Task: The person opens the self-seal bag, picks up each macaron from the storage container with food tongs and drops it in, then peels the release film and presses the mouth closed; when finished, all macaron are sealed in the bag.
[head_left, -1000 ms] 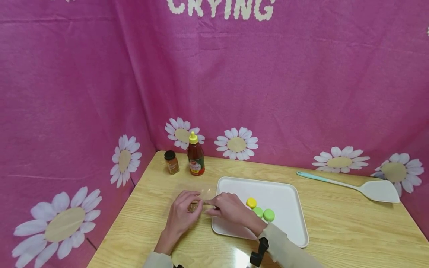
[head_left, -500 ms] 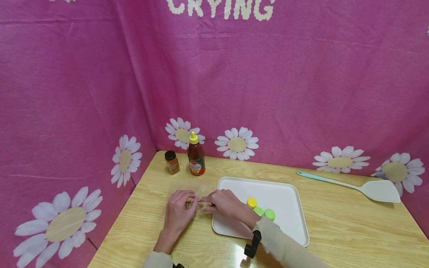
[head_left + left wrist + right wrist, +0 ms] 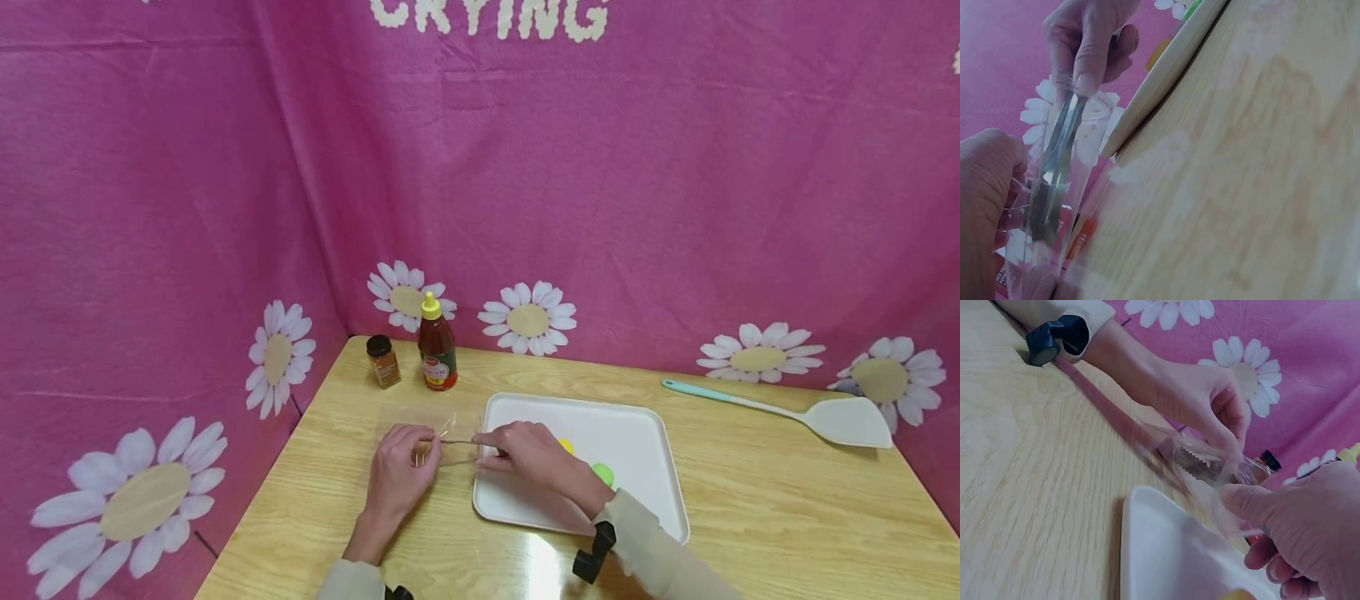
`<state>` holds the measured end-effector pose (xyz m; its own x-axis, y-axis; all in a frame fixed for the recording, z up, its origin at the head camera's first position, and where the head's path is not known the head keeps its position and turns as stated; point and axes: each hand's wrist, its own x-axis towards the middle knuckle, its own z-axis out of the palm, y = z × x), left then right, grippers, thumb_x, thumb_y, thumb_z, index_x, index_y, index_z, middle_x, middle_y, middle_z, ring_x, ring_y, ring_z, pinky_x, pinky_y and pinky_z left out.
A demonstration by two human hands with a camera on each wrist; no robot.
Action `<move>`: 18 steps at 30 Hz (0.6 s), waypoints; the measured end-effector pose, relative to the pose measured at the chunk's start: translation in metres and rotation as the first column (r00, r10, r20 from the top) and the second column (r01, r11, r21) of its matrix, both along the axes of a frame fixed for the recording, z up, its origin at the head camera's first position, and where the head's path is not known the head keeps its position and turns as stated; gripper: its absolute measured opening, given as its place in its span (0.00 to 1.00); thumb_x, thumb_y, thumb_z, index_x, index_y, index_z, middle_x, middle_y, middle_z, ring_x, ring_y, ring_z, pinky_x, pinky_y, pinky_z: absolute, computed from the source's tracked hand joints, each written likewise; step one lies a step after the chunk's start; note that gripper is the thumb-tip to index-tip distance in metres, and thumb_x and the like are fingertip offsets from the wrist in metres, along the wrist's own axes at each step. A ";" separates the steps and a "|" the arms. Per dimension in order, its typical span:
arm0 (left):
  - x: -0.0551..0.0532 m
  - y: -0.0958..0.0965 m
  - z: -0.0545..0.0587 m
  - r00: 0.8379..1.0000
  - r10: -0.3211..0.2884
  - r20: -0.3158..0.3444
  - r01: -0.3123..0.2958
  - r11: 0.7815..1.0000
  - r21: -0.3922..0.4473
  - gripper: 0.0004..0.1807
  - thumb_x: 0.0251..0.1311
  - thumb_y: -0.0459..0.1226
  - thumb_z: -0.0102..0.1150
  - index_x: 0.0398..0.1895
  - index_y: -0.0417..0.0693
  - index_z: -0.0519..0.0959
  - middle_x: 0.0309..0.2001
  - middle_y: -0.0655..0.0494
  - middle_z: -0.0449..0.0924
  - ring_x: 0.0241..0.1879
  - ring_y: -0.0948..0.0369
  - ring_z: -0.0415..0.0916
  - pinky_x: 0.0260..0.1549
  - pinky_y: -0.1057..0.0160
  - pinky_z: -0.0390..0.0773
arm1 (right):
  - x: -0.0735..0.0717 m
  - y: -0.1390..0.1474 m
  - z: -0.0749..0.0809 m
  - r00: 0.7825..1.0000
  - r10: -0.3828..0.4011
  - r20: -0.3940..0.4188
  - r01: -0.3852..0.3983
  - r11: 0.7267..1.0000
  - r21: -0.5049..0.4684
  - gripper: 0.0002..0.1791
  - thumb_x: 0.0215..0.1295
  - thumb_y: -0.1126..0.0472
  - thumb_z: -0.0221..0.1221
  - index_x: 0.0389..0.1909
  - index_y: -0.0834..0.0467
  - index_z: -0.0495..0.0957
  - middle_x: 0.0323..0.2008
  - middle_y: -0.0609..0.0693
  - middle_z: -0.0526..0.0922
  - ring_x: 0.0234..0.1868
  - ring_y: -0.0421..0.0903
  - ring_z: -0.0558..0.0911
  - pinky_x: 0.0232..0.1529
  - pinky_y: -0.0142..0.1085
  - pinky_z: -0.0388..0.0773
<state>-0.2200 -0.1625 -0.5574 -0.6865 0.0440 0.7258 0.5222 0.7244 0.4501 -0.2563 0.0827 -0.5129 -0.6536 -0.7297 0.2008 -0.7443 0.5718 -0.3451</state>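
- Stretching between both hands in the head view, the tongs point(image 3: 456, 442), apparently metal, sit in a clear bag point(image 3: 465, 455) above the desk point(image 3: 315, 508). The left hand point(image 3: 400, 467) is at 8 o'clock from them, fingers bent in on bag and tool; the right hand point(image 3: 528, 454) is at 3 o'clock, pinching the far end. From the tongs, the jar point(image 3: 384, 367) stands at 10 to 11 o'clock, the bottle point(image 3: 437, 358) at 12 and the spatula point(image 3: 765, 410) lies at 3. The tray point(image 3: 637, 492) is at 4, partly under the right hand, bearing a yellow disc point(image 3: 567, 446) and a green disc point(image 3: 602, 474).

- Left wrist view: the tongs run from 12 to 7 o'clock inside the bag, the right thumb and finger nipping their top end near its printed edge. Whether plastic lies under that thumb, I cannot tell. The left fingers curl on the bag at 9.

- Right wrist view: the toothed ends show through the plastic, the left fingertips pinching just above. The tongs look light and stiff, perhaps springy; the bag looks thin, slippery and easily torn by those teeth. Best hold: the smooth end at 4 o'clock for the tool, loose film for the bag.
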 end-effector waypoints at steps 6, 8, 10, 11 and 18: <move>0.001 0.001 0.000 1.000 -0.006 0.002 0.006 1.000 0.017 0.03 0.52 0.31 0.72 0.31 0.44 0.88 0.34 0.53 0.88 0.37 0.55 0.85 0.40 0.52 0.85 | 0.005 0.024 -0.002 0.997 -0.072 0.028 0.072 0.997 -0.016 0.22 0.70 0.43 0.66 0.58 0.50 0.87 0.22 0.37 0.80 0.25 0.32 0.71 0.24 0.30 0.68; 0.001 0.001 -0.001 1.000 -0.002 0.001 0.002 1.000 0.007 0.04 0.52 0.31 0.73 0.31 0.44 0.88 0.34 0.54 0.88 0.37 0.55 0.85 0.41 0.52 0.84 | 0.008 0.032 -0.001 0.995 -0.095 0.040 0.096 0.995 -0.020 0.22 0.69 0.43 0.66 0.58 0.50 0.87 0.18 0.35 0.71 0.23 0.32 0.67 0.23 0.29 0.65; 0.001 0.000 -0.002 1.000 0.000 -0.003 0.000 1.000 -0.003 0.04 0.51 0.31 0.73 0.31 0.44 0.88 0.33 0.55 0.88 0.37 0.56 0.85 0.40 0.52 0.84 | 0.010 0.039 -0.001 0.993 -0.112 0.047 0.113 0.993 -0.027 0.23 0.69 0.43 0.67 0.59 0.51 0.86 0.18 0.32 0.69 0.24 0.31 0.66 0.22 0.29 0.64; 0.001 0.000 -0.002 1.000 0.000 -0.007 0.000 1.000 -0.008 0.04 0.51 0.31 0.73 0.31 0.45 0.88 0.33 0.55 0.88 0.37 0.56 0.85 0.40 0.52 0.83 | 0.012 0.043 -0.001 0.992 -0.119 0.051 0.121 0.992 -0.027 0.23 0.69 0.44 0.67 0.59 0.51 0.86 0.18 0.31 0.68 0.24 0.31 0.66 0.23 0.28 0.64; 0.000 0.000 -0.005 0.999 -0.023 -0.028 0.023 1.000 0.003 0.04 0.51 0.32 0.70 0.31 0.46 0.87 0.34 0.55 0.89 0.37 0.56 0.85 0.39 0.51 0.81 | 0.027 0.067 -0.001 0.975 -0.189 0.114 0.199 0.977 -0.083 0.23 0.69 0.44 0.68 0.58 0.53 0.86 0.21 0.30 0.74 0.25 0.29 0.68 0.24 0.28 0.67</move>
